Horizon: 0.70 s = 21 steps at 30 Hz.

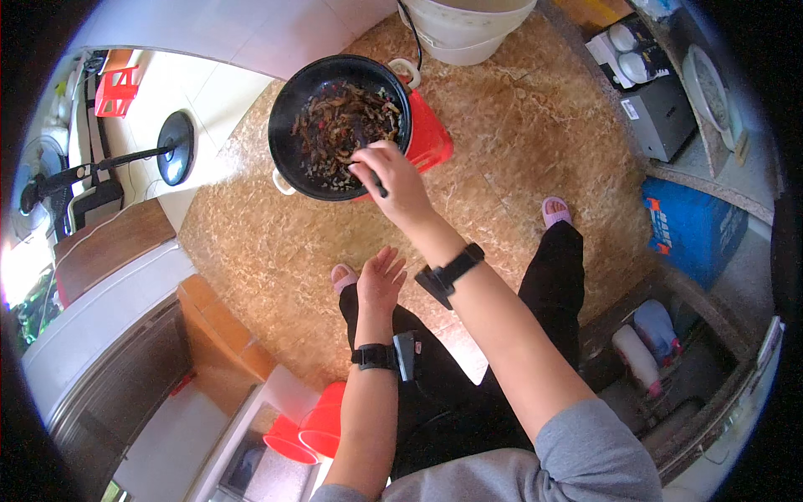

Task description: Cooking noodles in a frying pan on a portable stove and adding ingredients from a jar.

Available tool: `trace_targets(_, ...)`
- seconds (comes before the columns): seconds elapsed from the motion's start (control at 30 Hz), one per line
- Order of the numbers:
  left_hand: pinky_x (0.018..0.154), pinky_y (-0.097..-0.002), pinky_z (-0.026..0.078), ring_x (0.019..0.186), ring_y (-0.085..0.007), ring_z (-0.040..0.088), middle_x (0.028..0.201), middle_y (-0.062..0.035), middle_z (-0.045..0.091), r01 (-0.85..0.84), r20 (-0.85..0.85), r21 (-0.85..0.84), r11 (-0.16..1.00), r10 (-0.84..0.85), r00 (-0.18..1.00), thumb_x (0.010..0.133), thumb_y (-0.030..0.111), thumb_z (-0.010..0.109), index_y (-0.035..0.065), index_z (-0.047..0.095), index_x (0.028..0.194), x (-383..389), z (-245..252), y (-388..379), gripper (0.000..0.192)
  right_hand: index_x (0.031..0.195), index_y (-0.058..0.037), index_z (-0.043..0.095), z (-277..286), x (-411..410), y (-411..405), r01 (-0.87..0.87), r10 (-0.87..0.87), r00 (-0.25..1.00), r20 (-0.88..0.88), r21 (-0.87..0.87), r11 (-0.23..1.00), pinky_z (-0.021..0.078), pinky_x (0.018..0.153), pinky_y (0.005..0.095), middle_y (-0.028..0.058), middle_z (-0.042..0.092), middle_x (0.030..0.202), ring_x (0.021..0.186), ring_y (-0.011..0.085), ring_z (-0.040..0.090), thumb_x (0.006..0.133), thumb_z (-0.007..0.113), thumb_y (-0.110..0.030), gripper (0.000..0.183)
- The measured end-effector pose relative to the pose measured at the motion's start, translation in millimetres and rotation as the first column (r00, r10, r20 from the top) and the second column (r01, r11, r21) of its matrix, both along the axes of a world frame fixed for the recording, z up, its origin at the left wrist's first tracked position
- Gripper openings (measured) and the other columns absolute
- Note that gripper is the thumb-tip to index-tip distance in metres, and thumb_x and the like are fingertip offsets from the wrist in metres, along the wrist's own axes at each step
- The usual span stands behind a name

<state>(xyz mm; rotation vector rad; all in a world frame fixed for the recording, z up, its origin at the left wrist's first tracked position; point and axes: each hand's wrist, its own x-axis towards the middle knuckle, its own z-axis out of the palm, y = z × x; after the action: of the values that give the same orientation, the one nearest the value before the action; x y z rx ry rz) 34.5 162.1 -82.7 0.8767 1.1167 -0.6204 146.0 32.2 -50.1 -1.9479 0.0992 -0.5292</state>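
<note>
A black wok-like electric pan (280, 132) with white side handles sits on a red plastic stool (430, 128). Chopped browned food with red and pale bits (342, 119) lies in it. My right hand (390, 182) grips the black handle of a utensil (378, 184) over the pan's near rim; the utensil's working end is hidden by my hand and the food. My left hand (380, 279) holds nothing, its fingers apart, below the pan and not touching it.
A white bucket (467, 31) stands beyond the pan, a black cord near it. A standing fan's round base (175, 147) is at left. Red buckets (292, 438) stand low at left. At right are a blue box (690, 226) and a low shelf with bottles (637, 357).
</note>
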Motion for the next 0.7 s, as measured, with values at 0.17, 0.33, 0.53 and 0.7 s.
trace_targets(0.17, 0.071, -0.0333, 0.039, 0.086, -0.0246, 0.049, 0.099, -0.0089, 0.051, -0.014, 0.029, -0.102, 0.995, 0.017, 0.999, 0.080, 0.020, 0.033, 0.0012, 0.046, 0.105, -8, -23, 21, 0.034, 0.083, -0.0035, 0.053, 1, -12, 17, -0.321, 0.326, 0.945, -0.039, 0.097, 0.942, 0.0428, 0.063, 0.0328, 0.0094, 0.051, 0.080, 0.073, 0.0264, 0.053, 0.076, 0.056, -0.012, 0.012)
trace_targets(0.33, 0.070, -0.0327, 0.039, 0.084, -0.0224, 0.049, 0.095, -0.0073, 0.053, 0.048, 0.006, -0.012, 0.999, -0.048, 0.999, 0.080, 0.020, 0.030, 0.0003, 0.046, 0.107, -2, -4, 4, 0.036, 0.082, -0.0031, 0.054, 22, -51, -17, -0.157, 0.161, 0.981, -0.112, 0.039, 0.987, 0.0438, 0.059, 0.0334, 0.0103, 0.053, 0.076, 0.067, 0.0262, 0.054, 0.077, 0.054, -0.010, 0.009)
trace_targets(0.53, 0.084, -0.0386, 0.030, 0.102, -0.0255, 0.043, 0.117, -0.0070, 0.044, 0.044, 0.009, -0.003, 0.999, -0.044, 0.999, 0.085, 0.028, 0.030, 0.0063, 0.044, 0.112, -5, -11, 9, 0.037, 0.079, -0.0035, 0.054, 36, -48, -4, -0.152, 0.161, 0.978, -0.130, 0.074, 0.986, 0.0435, 0.058, 0.0335, 0.0094, 0.052, 0.075, 0.067, 0.0255, 0.054, 0.076, 0.055, -0.011, 0.008)
trace_targets(0.7, 0.078, -0.0387, 0.036, 0.094, -0.0261, 0.046, 0.106, -0.0078, 0.048, 0.008, -0.004, -0.005, 1.000, -0.008, 1.000, 0.083, 0.022, 0.034, 0.0058, 0.045, 0.102, -4, -5, 7, 0.027, 0.079, -0.0034, 0.054, 4, -13, 12, -0.348, 0.352, 0.934, -0.070, 0.056, 0.936, 0.0430, 0.060, 0.0332, 0.0084, 0.050, 0.075, 0.070, 0.0248, 0.053, 0.076, 0.056, -0.012, 0.009)
